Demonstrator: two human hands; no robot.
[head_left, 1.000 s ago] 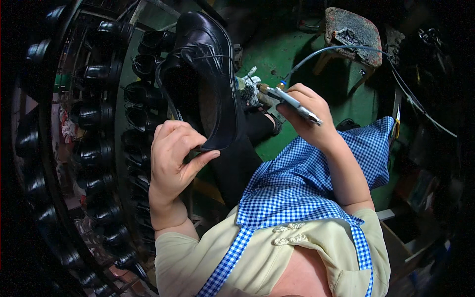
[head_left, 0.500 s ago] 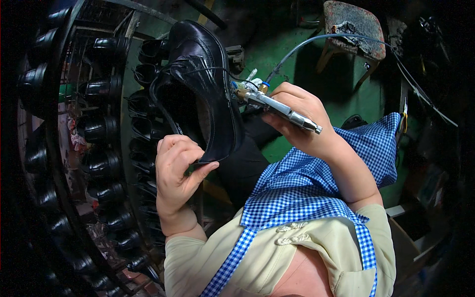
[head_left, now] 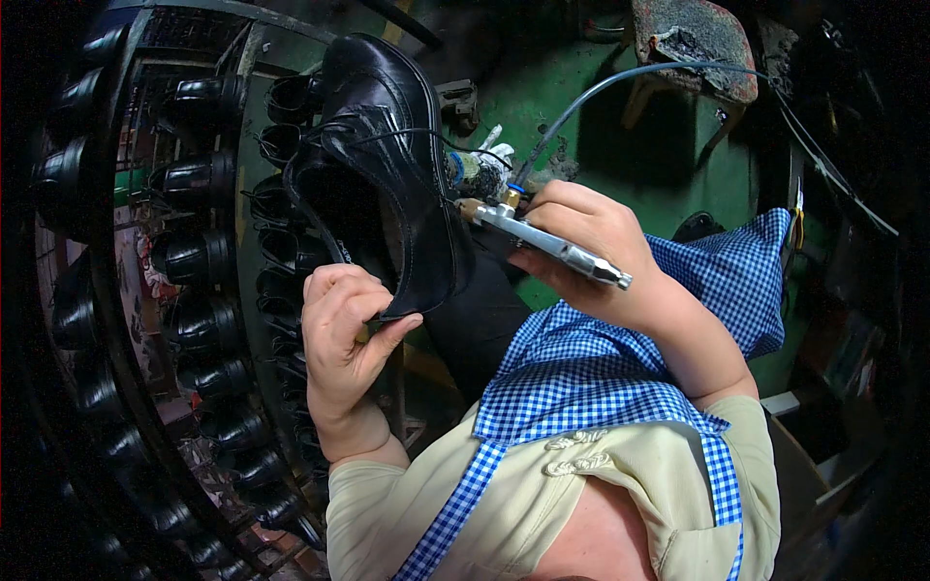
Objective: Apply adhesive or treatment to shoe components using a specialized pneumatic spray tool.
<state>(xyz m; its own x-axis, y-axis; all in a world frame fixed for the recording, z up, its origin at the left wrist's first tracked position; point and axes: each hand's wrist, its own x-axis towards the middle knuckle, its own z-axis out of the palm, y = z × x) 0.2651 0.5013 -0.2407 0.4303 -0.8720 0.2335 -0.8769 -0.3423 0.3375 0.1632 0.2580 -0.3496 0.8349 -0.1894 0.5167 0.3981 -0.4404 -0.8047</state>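
A black leather lace-up shoe [head_left: 426, 223] hangs in front of me, toe pointing away and its opening facing up. My left hand [head_left: 344, 324] pinches the heel rim, thumb on the outside and fingers curled at the inside edge. My right hand [head_left: 591, 232] is wrapped around a silver metal spray gun [head_left: 557, 242]. Its brass nozzle lies close to the right side of the shoe; whether it touches I cannot tell. A thin grey hose [head_left: 601, 89] runs from the gun's brass fitting up and away to the right. A loose black lace crosses the shoe toward the gun.
Racks with rows of black shoes [head_left: 199, 179] fill the left side. A worn stool [head_left: 693, 48] stands on the green floor [head_left: 601, 145] at the far right. Beyond the gun is a stained bottle-like object [head_left: 480, 169]. My blue checked apron [head_left: 581, 378] covers my lap.
The shoe and my left hand have shifted slightly left. The spray gun has dropped a little toward me, its nozzle still beside the shoe. Both grips stay the same.
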